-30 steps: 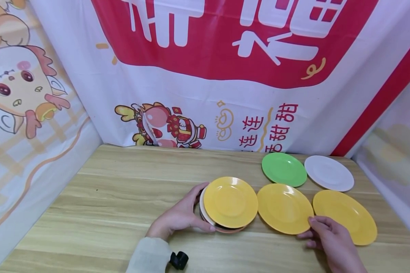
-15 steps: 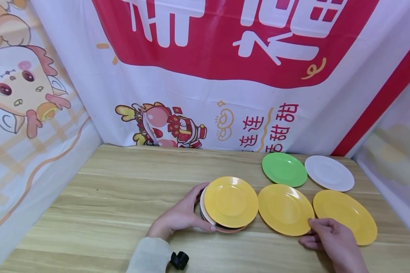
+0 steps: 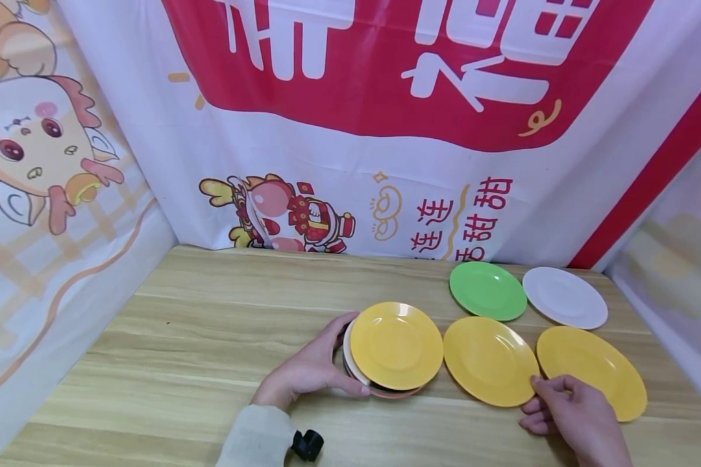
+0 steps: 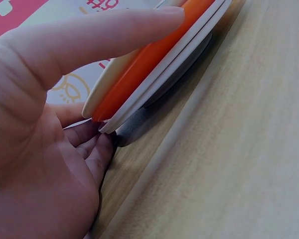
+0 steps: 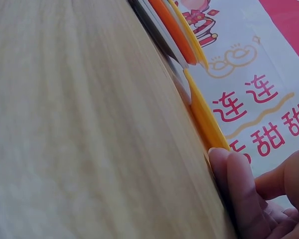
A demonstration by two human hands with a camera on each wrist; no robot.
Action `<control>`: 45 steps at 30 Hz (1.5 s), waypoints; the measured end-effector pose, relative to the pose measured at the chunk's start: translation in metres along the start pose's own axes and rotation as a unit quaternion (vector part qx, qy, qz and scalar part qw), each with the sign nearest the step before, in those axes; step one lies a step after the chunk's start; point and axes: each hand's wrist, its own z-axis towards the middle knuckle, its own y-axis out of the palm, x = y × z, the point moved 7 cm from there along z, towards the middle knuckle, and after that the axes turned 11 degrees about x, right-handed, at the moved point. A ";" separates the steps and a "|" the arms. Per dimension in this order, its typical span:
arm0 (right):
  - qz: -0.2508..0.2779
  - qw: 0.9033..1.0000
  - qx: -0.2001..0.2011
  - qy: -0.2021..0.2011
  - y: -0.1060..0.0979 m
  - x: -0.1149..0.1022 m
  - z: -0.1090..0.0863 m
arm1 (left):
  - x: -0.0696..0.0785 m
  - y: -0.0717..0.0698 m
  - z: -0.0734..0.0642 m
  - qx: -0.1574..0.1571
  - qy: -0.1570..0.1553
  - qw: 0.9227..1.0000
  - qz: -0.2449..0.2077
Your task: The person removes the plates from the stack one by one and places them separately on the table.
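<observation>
My left hand (image 3: 318,363) grips the left side of a stack of plates, thumb at the front rim and fingers round the back. A yellow plate (image 3: 396,346) tops the stack; in the left wrist view, an orange plate (image 4: 139,72) and pale plates (image 4: 162,74) show edge-on below. With its thumb over the rim, my right hand (image 3: 578,412) pinches the front right edge of a second yellow plate (image 3: 487,360), just right of the stack. The right wrist view has that yellow plate (image 5: 204,114) edge-on, low over the table, with fingertips (image 5: 219,159) at its rim.
A third yellow plate (image 3: 592,370) lies to the right, partly behind my right hand. Farther back sit a green plate (image 3: 487,290) and a white plate (image 3: 565,297). Printed cloth (image 3: 350,117) borders the wooden table (image 3: 210,311) at the back and sides.
My right hand and the near edge of the yellow plate it pinches have shifted slightly right and toward me. The left hand keeps its hold on the stack.
</observation>
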 end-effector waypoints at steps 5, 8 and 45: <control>-0.003 1.000 0.003 0.004 -0.002 0.000 0.000 | 0.000 0.000 0.000 -0.001 -0.002 1.000 0.001; -0.006 1.000 0.003 0.007 -0.002 0.001 0.000 | 0.001 0.000 0.000 -0.001 -0.001 1.000 0.003; -0.031 0.999 -0.003 -0.030 -0.005 0.000 0.001 | 0.001 0.001 -0.001 0.003 -0.007 1.000 0.001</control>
